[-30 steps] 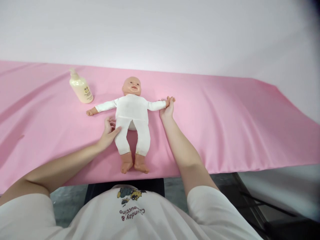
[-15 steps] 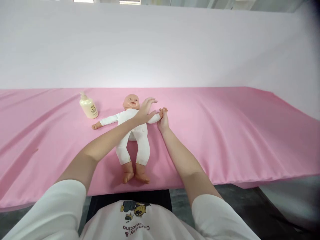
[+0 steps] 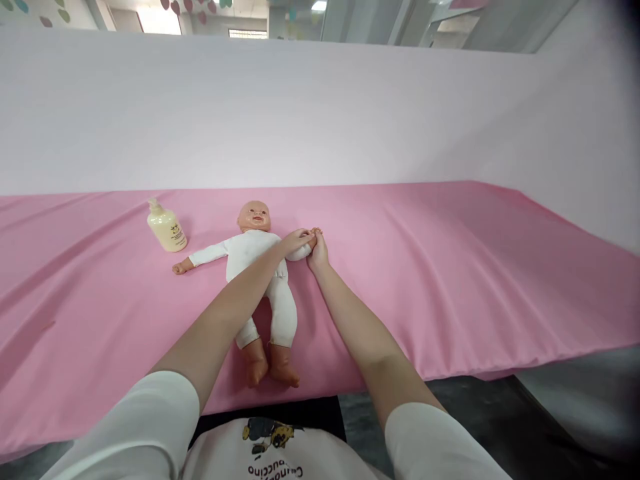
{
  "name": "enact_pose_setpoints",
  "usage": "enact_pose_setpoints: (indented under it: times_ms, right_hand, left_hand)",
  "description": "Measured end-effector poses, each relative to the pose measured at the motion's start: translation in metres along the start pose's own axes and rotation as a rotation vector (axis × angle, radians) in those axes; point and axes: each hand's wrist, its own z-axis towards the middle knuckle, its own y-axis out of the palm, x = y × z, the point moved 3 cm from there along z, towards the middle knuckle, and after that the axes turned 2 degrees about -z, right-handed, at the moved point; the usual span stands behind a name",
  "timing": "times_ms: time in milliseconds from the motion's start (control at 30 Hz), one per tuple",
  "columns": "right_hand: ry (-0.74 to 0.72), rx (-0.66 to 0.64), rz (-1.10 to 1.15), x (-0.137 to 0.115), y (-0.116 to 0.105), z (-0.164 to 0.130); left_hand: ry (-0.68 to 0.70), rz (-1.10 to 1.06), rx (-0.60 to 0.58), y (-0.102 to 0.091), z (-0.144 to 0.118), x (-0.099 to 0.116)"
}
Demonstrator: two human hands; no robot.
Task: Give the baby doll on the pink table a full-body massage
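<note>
Here your left hand (image 3: 295,239) reaches across the doll (image 3: 260,267), its forearm lying over the white-clothed torso, and the fingers curl down over the doll's outstretched arm on the side nearest your right hand. Its grip looks closed around that white sleeve, close to the wrist. Your right hand (image 3: 318,252) sits just beside it, touching the same arm at its far end; the grip there seems closed on the doll's small hand, though your left fingers hide part of the contact, so you cannot see exactly how the fingers wrap.

The doll lies on its back on the pink cloth (image 3: 450,267) that covers the bench, head away from you and bare feet pointing toward the near edge. Its other arm stretches out flat toward the left, the little hand resting on the cloth. Both legs, in white, lie roughly straight and close together.

A cream-coloured pump bottle (image 3: 167,228) stands upright on the cloth to the left of the doll's head, apart from the doll and from both of your hands. Behind the bench hangs a pale backdrop (image 3: 320,113). At the bottom of the view you see your white shirt (image 3: 273,453) with a printed motif.
</note>
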Motion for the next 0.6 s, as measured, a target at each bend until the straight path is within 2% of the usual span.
enact_pose_setpoints:
  times_ms: [200,400,600]
  right_hand:
    - [0.019,0.080,-0.024,0.007,-0.003,0.000]
    - [0.060,0.126,-0.104,0.010,0.001,-0.002]
    - [0.009,0.034,-0.309,0.012,-0.005,0.001]
  left_hand:
    - [0.038,-0.054,-0.005,0.001,0.007,-0.012]
    - [0.008,-0.065,0.030,-0.003,0.006,-0.011]
    - [0.002,-0.150,0.065,0.000,0.005,-0.006]
